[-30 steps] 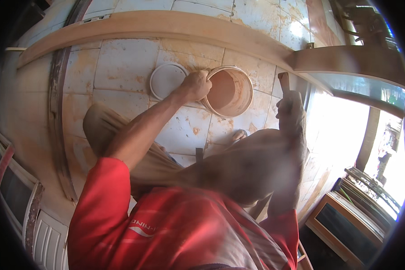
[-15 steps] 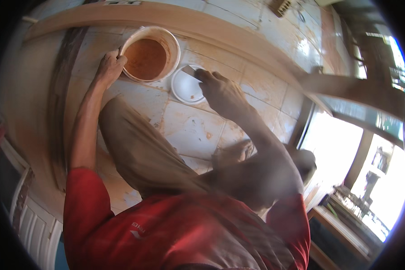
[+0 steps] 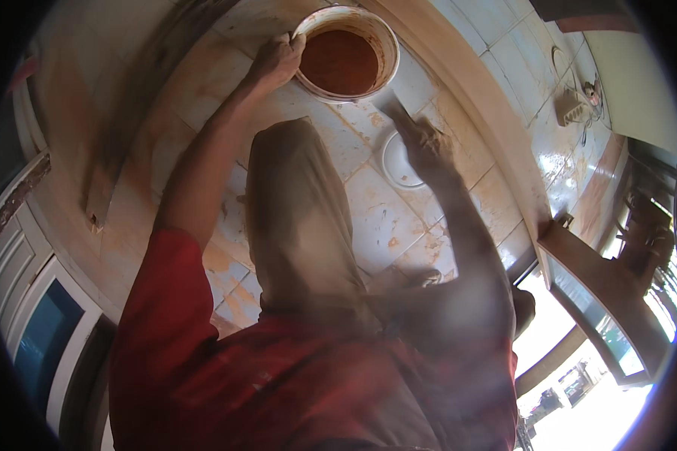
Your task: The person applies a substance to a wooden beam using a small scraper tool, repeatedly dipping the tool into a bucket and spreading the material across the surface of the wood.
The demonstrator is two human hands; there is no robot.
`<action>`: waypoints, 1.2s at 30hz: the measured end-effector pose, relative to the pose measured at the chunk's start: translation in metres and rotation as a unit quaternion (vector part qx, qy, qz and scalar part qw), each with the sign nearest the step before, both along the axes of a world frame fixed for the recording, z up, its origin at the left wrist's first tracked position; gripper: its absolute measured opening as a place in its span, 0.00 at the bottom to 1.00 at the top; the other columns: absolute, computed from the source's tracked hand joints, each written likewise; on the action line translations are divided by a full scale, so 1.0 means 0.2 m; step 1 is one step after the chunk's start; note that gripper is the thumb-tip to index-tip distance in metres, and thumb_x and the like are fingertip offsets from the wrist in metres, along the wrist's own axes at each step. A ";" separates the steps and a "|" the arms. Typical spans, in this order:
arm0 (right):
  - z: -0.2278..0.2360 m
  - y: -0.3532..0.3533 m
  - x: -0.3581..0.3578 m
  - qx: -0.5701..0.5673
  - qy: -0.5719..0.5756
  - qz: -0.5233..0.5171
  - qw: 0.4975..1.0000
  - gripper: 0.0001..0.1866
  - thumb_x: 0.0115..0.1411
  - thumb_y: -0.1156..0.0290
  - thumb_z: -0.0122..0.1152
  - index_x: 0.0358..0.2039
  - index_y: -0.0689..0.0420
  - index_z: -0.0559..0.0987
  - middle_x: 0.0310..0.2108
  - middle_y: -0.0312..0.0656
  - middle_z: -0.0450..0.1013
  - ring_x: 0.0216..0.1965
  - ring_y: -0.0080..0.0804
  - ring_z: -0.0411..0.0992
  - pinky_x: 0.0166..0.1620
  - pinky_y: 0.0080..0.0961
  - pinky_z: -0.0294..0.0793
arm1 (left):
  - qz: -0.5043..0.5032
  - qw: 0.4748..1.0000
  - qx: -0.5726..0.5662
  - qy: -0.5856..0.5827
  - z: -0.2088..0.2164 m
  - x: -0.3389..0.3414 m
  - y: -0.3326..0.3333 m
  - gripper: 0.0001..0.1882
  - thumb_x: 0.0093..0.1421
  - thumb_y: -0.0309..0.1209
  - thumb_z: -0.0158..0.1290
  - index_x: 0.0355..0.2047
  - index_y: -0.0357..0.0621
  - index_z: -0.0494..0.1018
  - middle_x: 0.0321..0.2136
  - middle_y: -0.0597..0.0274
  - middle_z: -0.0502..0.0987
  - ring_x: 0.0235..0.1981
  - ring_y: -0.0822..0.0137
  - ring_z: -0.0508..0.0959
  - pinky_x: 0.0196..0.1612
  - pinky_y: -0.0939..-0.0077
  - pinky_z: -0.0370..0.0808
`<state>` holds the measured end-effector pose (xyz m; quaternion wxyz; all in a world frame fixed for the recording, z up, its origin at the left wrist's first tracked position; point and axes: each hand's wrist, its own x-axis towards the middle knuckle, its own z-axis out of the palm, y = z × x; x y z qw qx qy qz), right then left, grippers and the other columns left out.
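Stained pale tiles cover the floor in the head view, and a long wooden plank crosses it, bowed by the lens. On the tiles at the top stands a round plastic bucket with a reddish-brown mixture inside; I cannot tell whether it is paste or liquid.

The person's left hand is closed around the bucket's left rim. The right hand is wrapped around a flat scraper, blurred, its blade pointing up and left to just beside the bucket's lower right rim; whether the two touch cannot be told. Below that hand, partly hidden by it, a white round lid lies on the tiles.

The step in hand looks like working the mixture with the scraper while the left hand steadies the bucket. Taking the blade inside would call for lifting it over the rim, with that steadying grip kept firm.

Room is tightest at the bucket's right, where the plank runs close by. The raised knee fills the space between the forearms, while tiles between knee and lid leave the right hand some room to draw back.
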<state>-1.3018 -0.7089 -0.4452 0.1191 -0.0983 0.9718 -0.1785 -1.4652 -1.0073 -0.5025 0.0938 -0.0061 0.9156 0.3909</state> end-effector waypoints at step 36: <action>-0.30 -0.58 -0.92 0.080 -0.126 0.286 0.947 0.12 0.62 0.67 0.57 0.40 0.55 0.86 0.43 0.46 0.83 0.45 0.45 0.82 0.49 0.43 0.82 | 0.084 0.991 -0.015 -0.101 0.01 0.03 0.05 0.23 0.74 0.46 0.41 0.47 0.36 0.73 0.44 0.33 0.80 0.49 0.36 0.79 0.53 0.48 0.74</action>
